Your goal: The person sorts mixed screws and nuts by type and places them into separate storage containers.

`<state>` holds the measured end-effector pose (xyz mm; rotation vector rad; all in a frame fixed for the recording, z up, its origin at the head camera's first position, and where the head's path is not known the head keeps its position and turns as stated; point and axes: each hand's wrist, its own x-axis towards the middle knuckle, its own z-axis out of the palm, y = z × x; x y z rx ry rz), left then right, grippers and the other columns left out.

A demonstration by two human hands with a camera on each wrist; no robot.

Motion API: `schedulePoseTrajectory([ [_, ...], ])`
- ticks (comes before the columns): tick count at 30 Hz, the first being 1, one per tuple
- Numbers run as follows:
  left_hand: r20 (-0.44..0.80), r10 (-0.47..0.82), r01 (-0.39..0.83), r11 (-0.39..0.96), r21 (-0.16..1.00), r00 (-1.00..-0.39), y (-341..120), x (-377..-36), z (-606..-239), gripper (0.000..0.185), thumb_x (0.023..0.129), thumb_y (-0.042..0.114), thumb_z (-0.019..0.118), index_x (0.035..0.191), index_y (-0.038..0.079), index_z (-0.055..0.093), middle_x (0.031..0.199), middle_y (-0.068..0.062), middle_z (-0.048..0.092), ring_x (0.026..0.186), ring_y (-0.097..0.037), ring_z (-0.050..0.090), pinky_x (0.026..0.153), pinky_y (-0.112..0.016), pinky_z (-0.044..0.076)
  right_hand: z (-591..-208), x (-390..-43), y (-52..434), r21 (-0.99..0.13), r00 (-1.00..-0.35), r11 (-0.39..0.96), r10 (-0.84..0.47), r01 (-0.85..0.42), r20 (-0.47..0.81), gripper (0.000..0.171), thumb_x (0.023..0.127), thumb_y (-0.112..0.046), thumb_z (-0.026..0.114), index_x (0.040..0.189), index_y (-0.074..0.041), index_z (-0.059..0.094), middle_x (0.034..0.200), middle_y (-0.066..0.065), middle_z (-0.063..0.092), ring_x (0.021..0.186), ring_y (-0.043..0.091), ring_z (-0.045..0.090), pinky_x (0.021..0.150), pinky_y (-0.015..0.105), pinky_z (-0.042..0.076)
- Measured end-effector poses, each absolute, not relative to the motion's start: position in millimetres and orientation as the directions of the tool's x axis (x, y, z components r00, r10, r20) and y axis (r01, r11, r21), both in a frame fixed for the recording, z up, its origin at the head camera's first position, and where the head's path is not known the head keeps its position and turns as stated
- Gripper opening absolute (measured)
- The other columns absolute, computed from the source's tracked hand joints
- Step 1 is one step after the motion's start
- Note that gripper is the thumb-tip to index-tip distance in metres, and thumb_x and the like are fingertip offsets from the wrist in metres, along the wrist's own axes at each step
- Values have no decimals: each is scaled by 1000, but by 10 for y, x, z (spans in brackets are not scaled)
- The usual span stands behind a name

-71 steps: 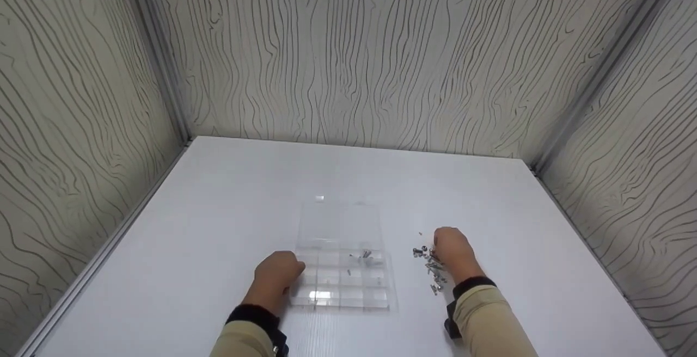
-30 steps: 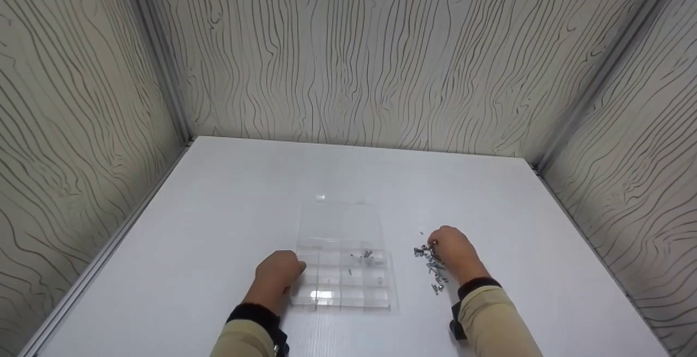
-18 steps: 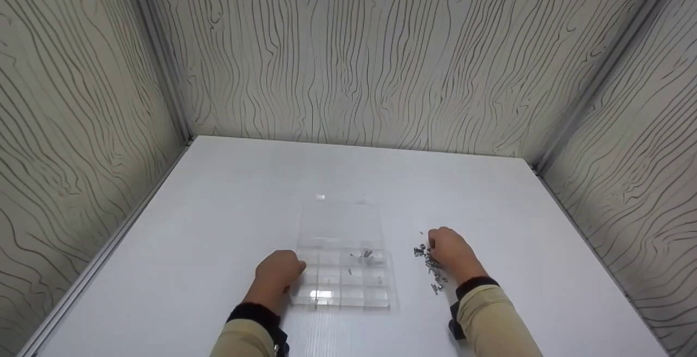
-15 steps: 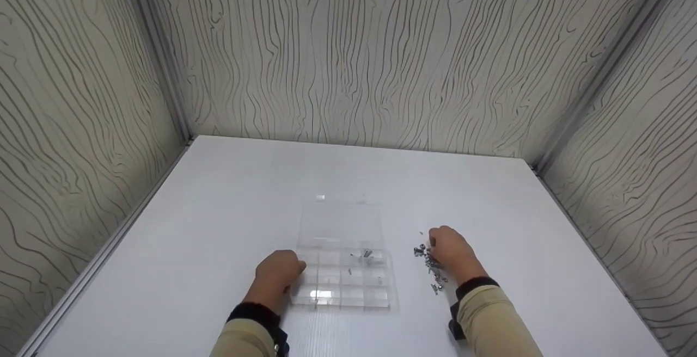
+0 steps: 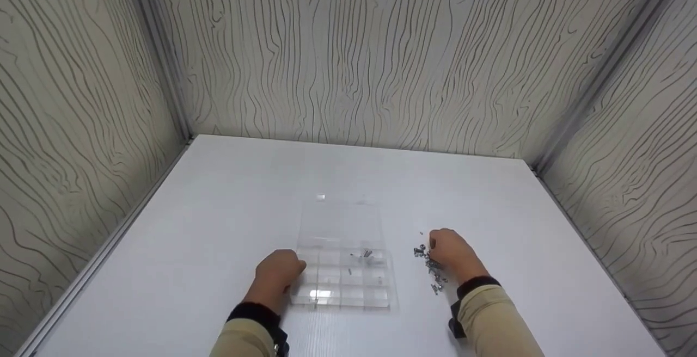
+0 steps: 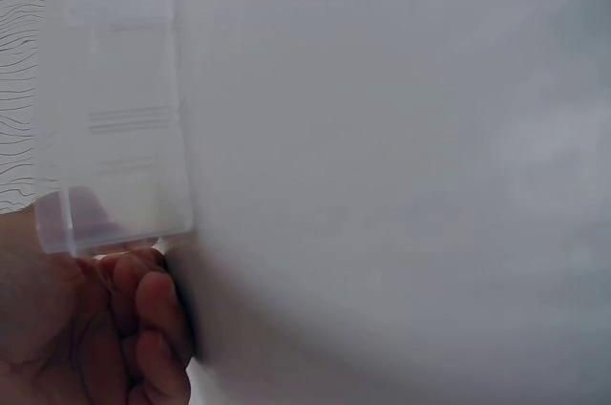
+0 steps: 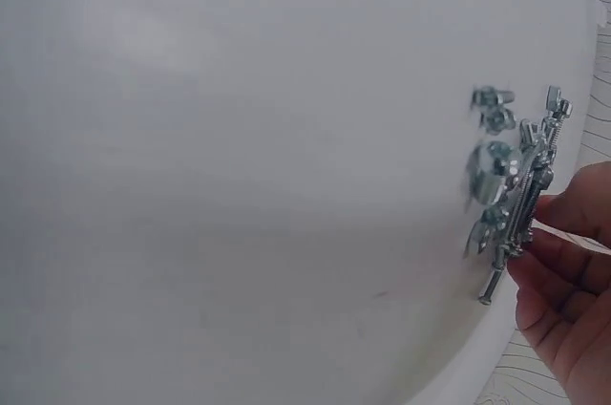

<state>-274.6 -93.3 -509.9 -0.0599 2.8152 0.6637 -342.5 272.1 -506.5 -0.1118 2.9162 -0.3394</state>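
Observation:
A clear plastic compartment box (image 5: 352, 279) lies on the white table with its lid folded back. My left hand (image 5: 279, 271) holds the box's left edge; in the left wrist view the thumb shows through the clear wall (image 6: 124, 166) and the other fingers curl outside. A few small screws (image 5: 366, 253) lie in compartments at the box's back right. My right hand (image 5: 453, 251) is at a loose pile of metal screws and nuts (image 5: 437, 275) right of the box. In the right wrist view its fingertips are partly hidden behind long screws (image 7: 523, 204); I cannot tell whether they pinch one.
The lid (image 5: 340, 221) lies flat behind the box. A tiny piece (image 5: 421, 233) sits apart, just beyond the pile. Wood-grain panels (image 5: 348, 57) close off the back and both sides of the white table (image 5: 245, 177).
My right hand shifts only slightly over the screw pile, its fingertips moving a little left and pieces beneath them shifting. The left hand and the box stay in place.

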Motion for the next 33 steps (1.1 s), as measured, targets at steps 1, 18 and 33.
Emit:
schedulePoseTrajectory([
  [1,-248,18,-94,897,431,-969,-936,-2747,-5100,31,84,24,49,57,9,51,59,-6,51,49,-18,47,42,-27,36,-5062,-3426,2717,-230,-976,972,-100,-55,-191,5,78,-4,61,82,-5,58,77,6,53,72,22,51,70,39,47],
  [18,-267,20,-94,907,410,-964,-926,-2754,-5093,34,87,26,48,58,8,53,57,-4,51,46,-16,46,41,-25,36,-4928,-3386,2516,-305,-987,948,-122,-86,-102,8,83,-10,60,87,-7,53,77,4,53,70,18,51,66,35,47],
  [33,-272,30,-91,903,419,-962,-938,-2766,-5114,35,88,28,48,59,9,54,55,-3,52,43,-13,46,40,-24,36,-4811,-3257,1825,-382,-864,795,-504,-471,17,6,82,-6,63,78,-11,62,76,-1,59,74,16,55,66,35,46],
])
